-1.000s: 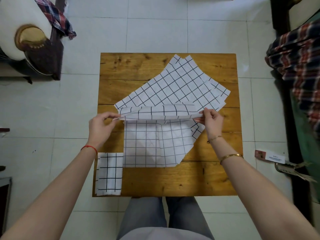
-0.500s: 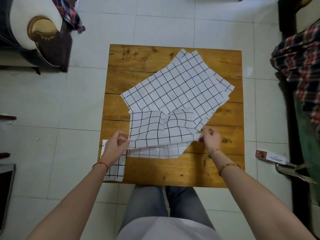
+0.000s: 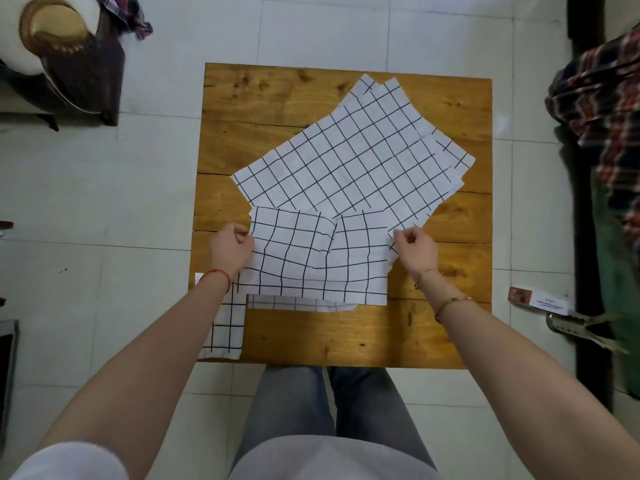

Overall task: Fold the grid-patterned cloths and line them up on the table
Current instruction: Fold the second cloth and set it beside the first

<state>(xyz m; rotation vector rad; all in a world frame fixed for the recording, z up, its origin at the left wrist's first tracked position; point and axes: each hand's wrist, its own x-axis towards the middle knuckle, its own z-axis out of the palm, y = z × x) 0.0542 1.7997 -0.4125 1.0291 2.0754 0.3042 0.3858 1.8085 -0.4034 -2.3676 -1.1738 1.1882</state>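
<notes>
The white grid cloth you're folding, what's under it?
Under the white grid cloth being folded lie the wooden table and the spread grid cloth pile's near edge; anything else is hidden.

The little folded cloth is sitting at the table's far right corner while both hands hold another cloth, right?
Not quite. The head view shows the little folded cloth at the table's near left corner. Both hands, left and right, do hold another cloth.

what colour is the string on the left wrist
Red: a thin red string around the left wrist, best seen in the head view.
</notes>
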